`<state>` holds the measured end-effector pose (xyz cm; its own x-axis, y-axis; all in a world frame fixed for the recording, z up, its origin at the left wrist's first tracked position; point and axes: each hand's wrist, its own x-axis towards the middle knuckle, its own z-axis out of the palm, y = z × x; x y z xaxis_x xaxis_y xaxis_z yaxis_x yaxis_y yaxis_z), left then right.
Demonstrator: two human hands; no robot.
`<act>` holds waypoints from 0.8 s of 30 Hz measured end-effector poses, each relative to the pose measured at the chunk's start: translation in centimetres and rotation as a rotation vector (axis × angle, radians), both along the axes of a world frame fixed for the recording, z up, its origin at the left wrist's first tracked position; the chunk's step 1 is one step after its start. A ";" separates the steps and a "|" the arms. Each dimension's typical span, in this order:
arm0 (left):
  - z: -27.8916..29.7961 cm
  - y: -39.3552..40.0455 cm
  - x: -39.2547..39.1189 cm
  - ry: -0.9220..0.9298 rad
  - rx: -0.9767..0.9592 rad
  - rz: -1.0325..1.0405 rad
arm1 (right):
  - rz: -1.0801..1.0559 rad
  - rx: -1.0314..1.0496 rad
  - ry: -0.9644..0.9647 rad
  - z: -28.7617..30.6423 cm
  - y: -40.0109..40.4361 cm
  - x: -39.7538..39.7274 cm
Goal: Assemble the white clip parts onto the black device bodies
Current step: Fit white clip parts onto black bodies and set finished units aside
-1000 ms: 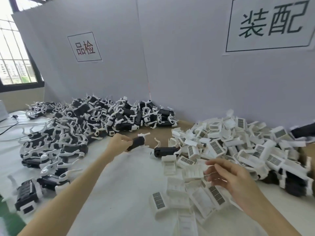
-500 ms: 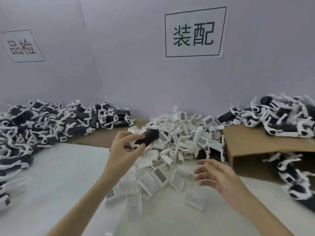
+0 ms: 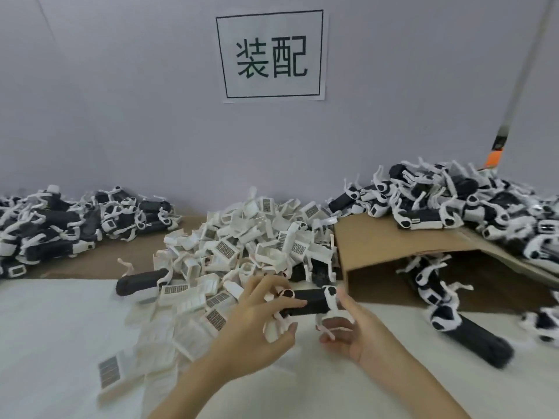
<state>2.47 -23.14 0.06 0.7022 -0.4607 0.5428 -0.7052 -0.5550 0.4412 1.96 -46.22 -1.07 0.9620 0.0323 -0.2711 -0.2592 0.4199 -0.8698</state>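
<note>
My left hand [image 3: 257, 323] grips a black device body [image 3: 305, 303] by its left end, just above the white table cover. A white clip piece [image 3: 330, 297] sits around the body's right end, with thin white arms hanging below it. My right hand [image 3: 361, 334] holds that right end, thumb up against the white piece and fingers curled underneath. Behind my hands lies a heap of loose white clip parts [image 3: 257, 237] with barcode labels.
A pile of black-and-white devices [image 3: 60, 225] lies at the left, another [image 3: 453, 204] on a folded cardboard sheet [image 3: 378, 246] at the right. Single black bodies lie at the left [image 3: 142, 281] and right [image 3: 475, 337]. A wall with a sign stands behind.
The view has swung right. My left hand has carried the black body down and to the right, in front of the white heap. My right hand has closed in and taken its right end.
</note>
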 end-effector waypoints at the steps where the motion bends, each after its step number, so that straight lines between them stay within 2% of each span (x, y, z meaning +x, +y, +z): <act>1: -0.3 0.2 0.0 -0.005 -0.011 -0.010 | 0.014 -0.023 -0.002 -0.1 0.1 0.0; 4: -0.5 0.8 0.0 0.031 -0.096 -0.031 | 0.036 -0.043 -0.022 -0.3 0.7 0.0; 7: 0.3 1.2 -0.3 0.186 -0.289 -0.066 | 0.055 0.001 -0.050 -0.1 1.3 -0.3; 11: 1.1 1.6 -0.2 0.275 -0.389 0.086 | 0.102 -0.067 -0.187 0.2 2.1 -1.0; 13: 1.5 1.9 -0.3 0.428 -0.433 0.126 | 0.121 -0.136 -0.281 0.1 2.4 -1.3; 16: 1.9 2.2 -0.4 0.609 -0.500 0.037 | 0.125 -0.198 -0.367 0.2 2.8 -1.8; 24: 2.3 2.2 -1.1 0.575 -0.532 -0.027 | 0.166 -0.311 -0.469 0.4 2.5 -2.3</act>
<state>1.40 -20.93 2.36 0.9323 -0.2616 0.2498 -0.2955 -0.1522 0.9432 -0.37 -43.72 -0.63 0.9702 0.1803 0.1618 0.1429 0.1130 -0.9833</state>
